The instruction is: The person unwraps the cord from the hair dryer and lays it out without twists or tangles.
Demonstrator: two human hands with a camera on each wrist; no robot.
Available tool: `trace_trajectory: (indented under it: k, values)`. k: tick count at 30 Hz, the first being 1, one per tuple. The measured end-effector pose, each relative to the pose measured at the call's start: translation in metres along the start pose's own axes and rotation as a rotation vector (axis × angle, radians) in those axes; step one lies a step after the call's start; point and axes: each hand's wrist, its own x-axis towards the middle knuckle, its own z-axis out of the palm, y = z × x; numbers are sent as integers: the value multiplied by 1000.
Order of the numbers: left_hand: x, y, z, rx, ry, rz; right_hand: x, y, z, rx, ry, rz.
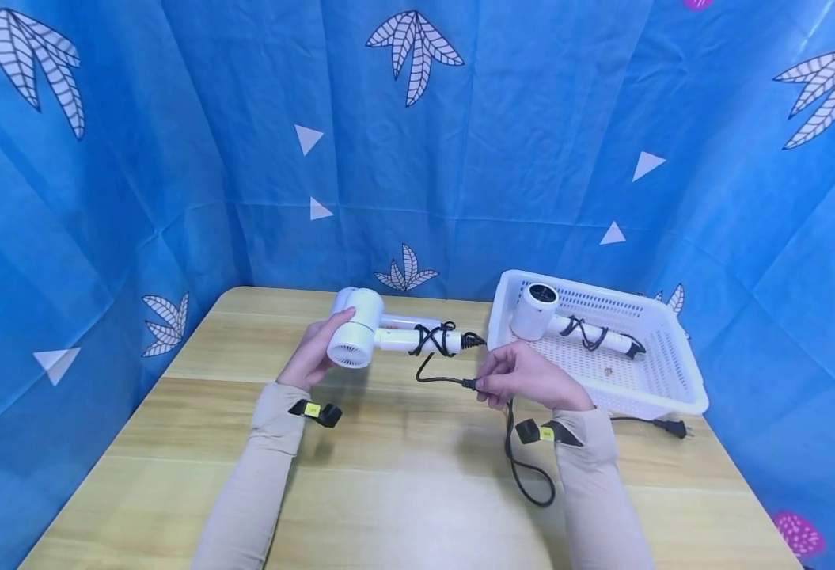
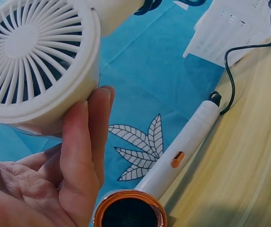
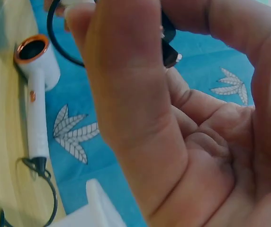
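My left hand [image 1: 313, 352] grips a white hair dryer [image 1: 366, 309] by its round head, with the slatted intake grille [image 2: 22, 42] showing in the left wrist view. Black cord [image 1: 431, 339] is wound crosswise about its handle, which points right. The cord's plug [image 1: 470, 384] is pinched between the fingertips of my right hand [image 1: 524, 376], in front of the basket. Behind the held dryer a second white hair dryer [image 2: 173, 161] with a copper-coloured rim and switch lies on the table, partly hidden in the head view.
A white perforated basket [image 1: 681, 356] stands at the right, holding another hair dryer [image 1: 531, 317] with its cord wound round the handle. A loose black cord [image 1: 531, 495] loops over the wooden table [image 1: 389, 475]. Another plug [image 1: 673, 428] lies at the basket's near right. Blue curtain [image 1: 403, 158] surrounds the table.
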Motion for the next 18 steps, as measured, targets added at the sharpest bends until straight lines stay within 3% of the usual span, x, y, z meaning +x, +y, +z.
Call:
trace_trajectory:
  k: [10, 18]
  values:
    - [0, 0, 0, 10, 9, 6, 1, 10, -3, -46, -21, 39]
    - [0, 1, -1, 5, -8, 13, 0, 14, -10, -53, 27, 72]
